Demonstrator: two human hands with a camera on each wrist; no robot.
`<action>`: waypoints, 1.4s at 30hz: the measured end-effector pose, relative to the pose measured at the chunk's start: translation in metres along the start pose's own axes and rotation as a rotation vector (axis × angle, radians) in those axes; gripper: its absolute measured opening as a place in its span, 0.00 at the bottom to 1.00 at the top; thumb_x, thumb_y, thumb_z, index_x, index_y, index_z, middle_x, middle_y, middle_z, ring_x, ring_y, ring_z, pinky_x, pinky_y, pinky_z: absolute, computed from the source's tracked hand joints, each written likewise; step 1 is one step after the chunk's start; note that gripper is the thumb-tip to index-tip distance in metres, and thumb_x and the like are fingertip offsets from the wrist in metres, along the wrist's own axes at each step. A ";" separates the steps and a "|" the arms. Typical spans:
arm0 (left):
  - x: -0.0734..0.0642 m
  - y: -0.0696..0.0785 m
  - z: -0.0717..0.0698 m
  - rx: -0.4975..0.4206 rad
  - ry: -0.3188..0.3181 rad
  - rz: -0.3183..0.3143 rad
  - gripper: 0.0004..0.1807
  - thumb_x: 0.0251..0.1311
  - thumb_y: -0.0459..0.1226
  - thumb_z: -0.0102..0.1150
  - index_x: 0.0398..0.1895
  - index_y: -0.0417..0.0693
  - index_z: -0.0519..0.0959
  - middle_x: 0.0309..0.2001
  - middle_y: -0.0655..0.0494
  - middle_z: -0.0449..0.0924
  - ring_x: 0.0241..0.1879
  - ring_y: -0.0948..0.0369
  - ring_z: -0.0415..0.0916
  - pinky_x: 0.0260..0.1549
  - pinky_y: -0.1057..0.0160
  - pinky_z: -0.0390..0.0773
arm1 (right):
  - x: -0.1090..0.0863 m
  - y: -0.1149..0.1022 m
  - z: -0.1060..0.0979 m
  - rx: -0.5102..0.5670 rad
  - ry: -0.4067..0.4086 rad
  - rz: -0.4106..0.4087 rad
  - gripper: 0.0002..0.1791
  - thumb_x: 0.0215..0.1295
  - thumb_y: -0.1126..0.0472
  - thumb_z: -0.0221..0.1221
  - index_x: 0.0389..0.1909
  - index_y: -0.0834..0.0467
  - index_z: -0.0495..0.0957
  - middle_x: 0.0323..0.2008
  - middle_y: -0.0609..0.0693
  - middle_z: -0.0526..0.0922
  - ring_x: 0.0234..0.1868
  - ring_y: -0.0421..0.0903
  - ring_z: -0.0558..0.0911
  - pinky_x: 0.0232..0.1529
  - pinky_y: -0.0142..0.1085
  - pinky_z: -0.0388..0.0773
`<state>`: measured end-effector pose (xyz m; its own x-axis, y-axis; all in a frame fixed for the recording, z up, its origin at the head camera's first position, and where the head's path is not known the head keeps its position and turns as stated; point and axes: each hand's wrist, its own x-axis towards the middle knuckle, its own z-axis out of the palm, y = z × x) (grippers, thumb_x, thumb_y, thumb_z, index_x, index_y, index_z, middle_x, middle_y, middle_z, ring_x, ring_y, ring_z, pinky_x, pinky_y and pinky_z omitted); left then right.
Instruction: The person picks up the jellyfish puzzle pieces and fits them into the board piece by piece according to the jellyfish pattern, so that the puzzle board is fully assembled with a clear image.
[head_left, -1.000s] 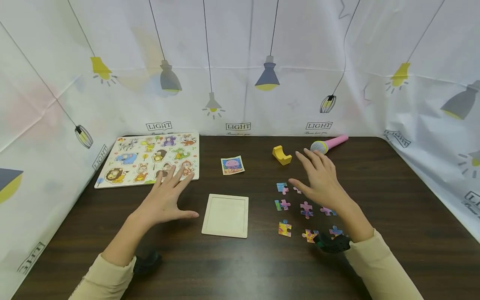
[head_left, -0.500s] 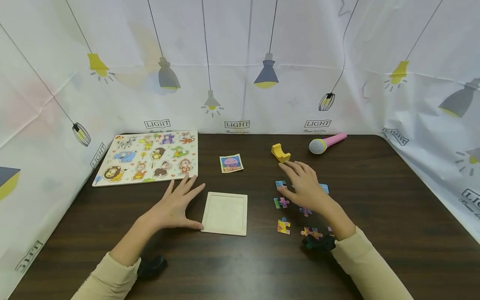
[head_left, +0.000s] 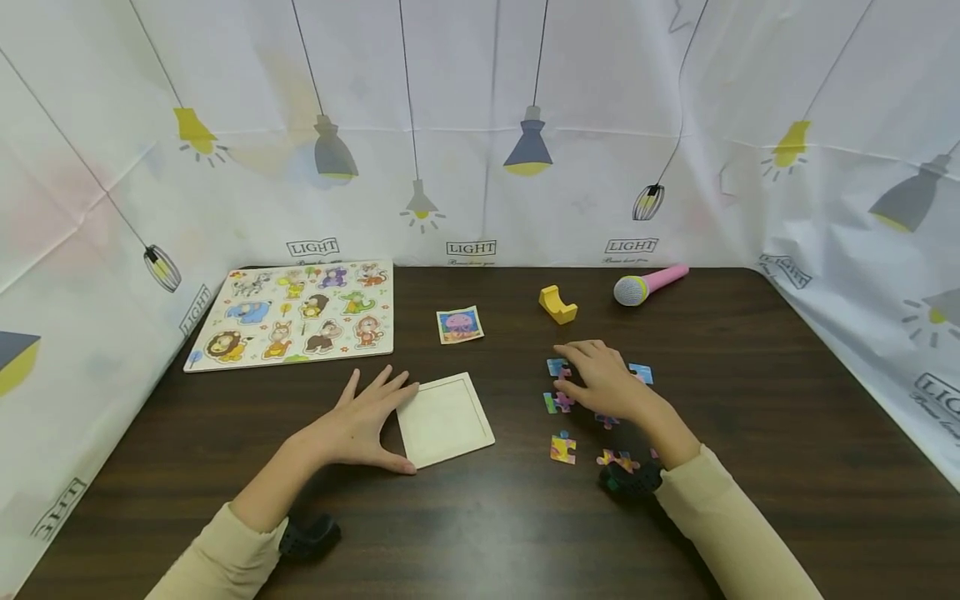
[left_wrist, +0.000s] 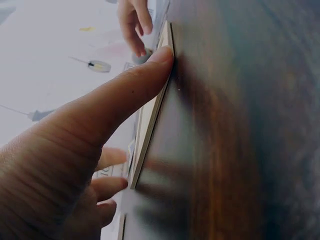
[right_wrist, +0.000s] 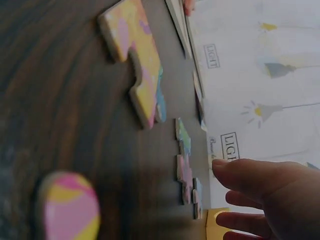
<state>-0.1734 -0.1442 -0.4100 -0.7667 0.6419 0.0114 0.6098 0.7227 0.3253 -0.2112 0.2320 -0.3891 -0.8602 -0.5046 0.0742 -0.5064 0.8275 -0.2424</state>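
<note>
My left hand [head_left: 352, 429] holds the left side of a small pale wooden puzzle frame [head_left: 446, 419], thumb at its near corner and index finger at its far corner. In the left wrist view, the thumb lies against the edge of the frame [left_wrist: 147, 127]. My right hand [head_left: 611, 385] hangs over several loose jigsaw pieces, fingers loosely bent, nothing held. A yellow jigsaw piece [head_left: 562, 450] lies nearest the frame, with a green and pink piece [head_left: 557, 402] beyond it. A blue piece [head_left: 641, 373] shows past the right hand, which hides others.
An animal peg puzzle board [head_left: 300, 312] lies at the back left. A small picture card [head_left: 460, 325] with a pink jellyfish is behind the frame. A yellow curved block [head_left: 558, 305] and a pink toy microphone [head_left: 651, 285] lie at the back right. A printed curtain [head_left: 480, 125] borders the table.
My left hand has come down to the wooden frame, which has turned anticlockwise and shifted slightly left. My right hand has moved left and lower over the jigsaw pieces.
</note>
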 end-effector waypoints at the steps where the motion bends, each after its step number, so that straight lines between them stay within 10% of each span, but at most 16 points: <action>1: -0.001 0.000 -0.001 0.013 0.006 -0.009 0.61 0.35 0.72 0.57 0.70 0.46 0.54 0.70 0.44 0.48 0.69 0.46 0.38 0.59 0.36 0.32 | 0.000 0.001 0.001 0.000 -0.001 0.003 0.32 0.62 0.51 0.57 0.63 0.65 0.64 0.59 0.62 0.68 0.60 0.60 0.63 0.55 0.60 0.56; 21: -0.003 0.001 -0.003 0.043 -0.024 -0.074 0.63 0.34 0.73 0.55 0.67 0.36 0.58 0.68 0.41 0.53 0.68 0.46 0.44 0.60 0.39 0.37 | -0.001 0.003 0.011 -0.005 -0.016 0.042 0.28 0.64 0.52 0.55 0.60 0.65 0.68 0.55 0.61 0.69 0.57 0.59 0.66 0.55 0.58 0.51; 42: -0.004 -0.002 -0.003 0.011 -0.036 -0.084 0.63 0.35 0.73 0.55 0.69 0.40 0.55 0.69 0.43 0.49 0.69 0.47 0.43 0.59 0.38 0.31 | 0.005 0.003 0.022 -0.117 0.139 -0.033 0.20 0.62 0.61 0.58 0.51 0.69 0.74 0.47 0.63 0.74 0.46 0.58 0.73 0.46 0.54 0.68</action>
<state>-0.1720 -0.1491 -0.4082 -0.8078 0.5874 -0.0499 0.5458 0.7771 0.3134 -0.2160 0.2263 -0.4103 -0.8391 -0.4998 0.2149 -0.5310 0.8383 -0.1237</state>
